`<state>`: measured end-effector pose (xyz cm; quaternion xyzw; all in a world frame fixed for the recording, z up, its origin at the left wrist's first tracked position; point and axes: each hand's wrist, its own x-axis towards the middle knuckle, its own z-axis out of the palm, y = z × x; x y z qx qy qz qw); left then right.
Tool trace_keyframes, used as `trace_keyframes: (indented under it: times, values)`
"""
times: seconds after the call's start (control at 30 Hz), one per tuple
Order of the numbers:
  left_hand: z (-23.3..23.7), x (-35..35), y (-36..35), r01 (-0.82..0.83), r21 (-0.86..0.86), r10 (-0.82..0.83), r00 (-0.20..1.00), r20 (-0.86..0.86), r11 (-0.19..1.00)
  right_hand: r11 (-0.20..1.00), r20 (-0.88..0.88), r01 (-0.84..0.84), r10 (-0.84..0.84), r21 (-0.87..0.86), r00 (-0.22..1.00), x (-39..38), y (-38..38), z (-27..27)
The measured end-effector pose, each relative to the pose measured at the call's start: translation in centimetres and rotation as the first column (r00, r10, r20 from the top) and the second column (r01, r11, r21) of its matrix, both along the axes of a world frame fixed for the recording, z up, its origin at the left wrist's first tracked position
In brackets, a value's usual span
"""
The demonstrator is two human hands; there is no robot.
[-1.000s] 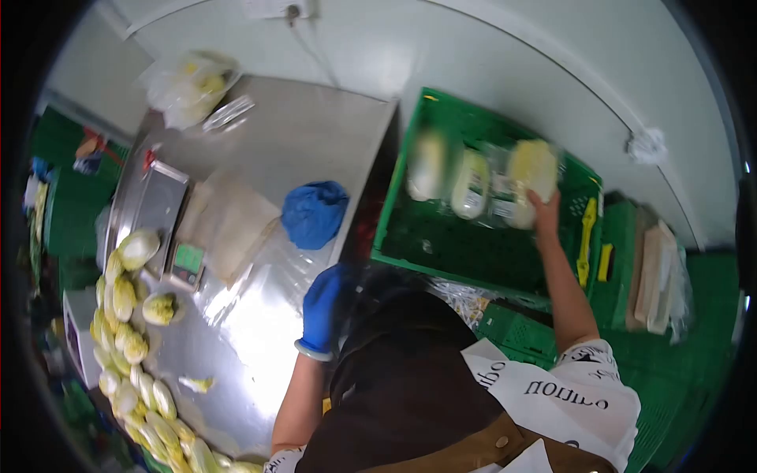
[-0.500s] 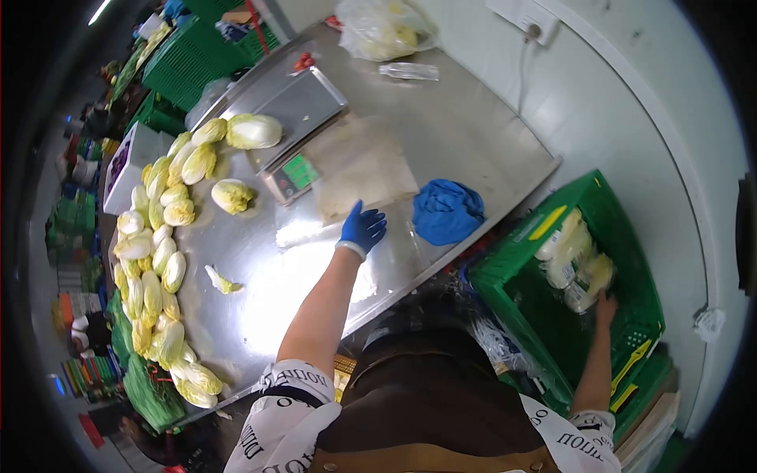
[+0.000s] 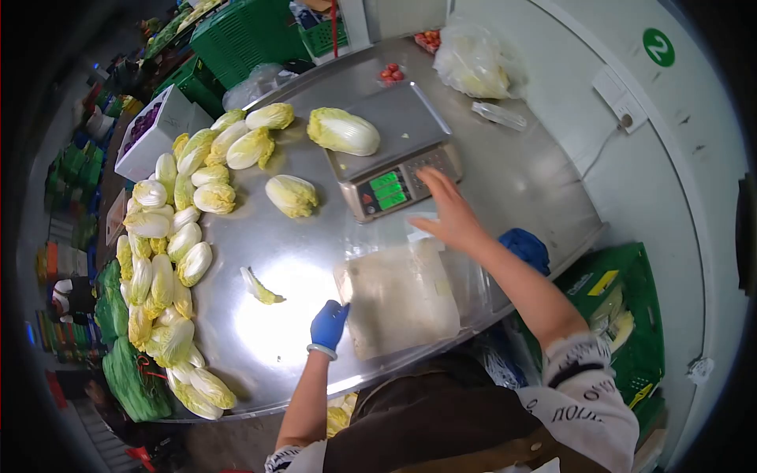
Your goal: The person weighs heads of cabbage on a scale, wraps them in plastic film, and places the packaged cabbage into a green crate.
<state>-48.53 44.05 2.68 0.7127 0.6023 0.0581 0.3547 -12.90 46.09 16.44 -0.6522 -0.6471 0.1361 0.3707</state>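
Here, our right grip [image 3: 460,222] is hovering wide, empty, over the silver metal scale [image 3: 408,118] on our steel desk [image 3: 509,169]; our blue-gloved left grip [image 3: 329,325], we can't tell. The scale's looking heavy: hold its sides.

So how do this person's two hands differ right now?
The left hand wears a blue glove, while the right hand is bare. The left hand is at the left edge of a flat, pale stack; the right hand reaches farther across, its fingers extended over the front of the scale. Both are over the metal table.
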Motion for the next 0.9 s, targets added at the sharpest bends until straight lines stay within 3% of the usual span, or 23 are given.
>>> trace_keyframes:
  times: [0.03, 0.1, 0.17, 0.27, 0.37, 0.43, 0.47, 0.53, 0.57, 0.63, 0.67, 0.73, 0.77, 0.83, 0.9]
  values:
    - [0.4, -0.1, 0.0, 0.005, 0.018, -0.003, 0.988, -0.153, 1.000, 1.000, 0.031, -0.014, 0.013, 0.021, 0.999, -1.4, 4.6, 0.0]
    - [-0.9, -1.2, -0.3, -0.105, -0.192, 0.104, 0.994, -0.016, 0.976, 1.000, 0.181, 0.028, -0.028, 0.004, 0.983, -3.7, 13.4, -0.6]
    - [-1.7, -1.3, -0.7, 0.055, -0.163, -0.070, 0.994, -0.085, 0.985, 0.983, 0.330, 0.127, -0.077, -0.133, 0.941, -5.4, 20.1, -1.1]
    - [-2.4, -1.1, -1.7, 0.131, -0.208, -0.136, 0.991, -0.014, 0.969, 0.910, 0.484, 0.252, -0.066, -0.330, 0.872, -6.2, 26.7, -3.9]
    - [-4.0, -1.8, -1.1, 0.132, -0.200, -0.118, 0.990, 0.080, 0.971, 0.869, 0.462, 0.298, -0.093, -0.394, 0.882, -5.0, 29.7, -5.0]
    - [-4.9, -2.5, -0.6, 0.073, -0.270, -0.016, 0.978, 0.206, 0.960, 0.899, 0.248, 0.114, -0.007, -0.422, 0.969, -3.9, 28.7, -5.1]
    - [-3.7, -2.7, 0.1, 0.083, -0.166, -0.047, 0.977, 0.209, 0.983, 0.906, 0.132, 0.024, 0.035, -0.422, 0.991, -3.5, 27.5, -4.3]
    - [-5.5, -3.8, 0.9, 0.061, -0.282, 0.043, 0.936, 0.350, 0.958, 0.881, -0.086, -0.383, 0.374, -0.277, 0.923, -5.1, 21.3, -2.4]
    - [-5.4, -4.1, 1.3, 0.062, -0.305, 0.072, 0.909, 0.411, 0.950, 0.801, -0.041, -0.575, 0.577, -0.167, 0.815, -6.2, 18.1, -1.2]
    - [-5.4, -4.4, 2.1, 0.036, -0.496, 0.269, 0.805, 0.529, 0.868, 0.589, 0.122, -0.786, 0.808, -0.191, 0.576, -7.7, 12.1, -2.3]
    - [-5.6, -4.7, 2.3, 0.049, -0.504, 0.269, 0.799, 0.538, 0.862, 0.459, 0.097, -0.852, 0.888, -0.251, 0.450, -8.6, 9.3, -1.8]
    - [-4.8, -4.3, 2.4, 0.072, -0.548, 0.307, 0.763, 0.568, 0.834, 0.301, 0.529, -0.915, 0.840, -0.270, 0.120, -9.1, 4.4, -6.3]
    - [-3.9, -3.8, 2.4, 0.085, -0.582, 0.345, 0.733, 0.586, 0.808, 0.308, 0.547, -0.906, 0.830, -0.291, 0.106, -9.1, 2.5, -8.6]
    - [-3.9, -3.0, 1.5, 0.101, -0.507, 0.249, 0.779, 0.575, 0.856, 0.323, 0.581, -0.888, 0.810, -0.328, 0.080, -8.9, -0.6, -12.0]
    - [-4.1, -2.6, 0.0, 0.090, -0.411, 0.146, 0.849, 0.508, 0.907, 0.479, 0.601, -0.843, 0.758, -0.246, 0.255, -8.8, -2.5, -11.8]
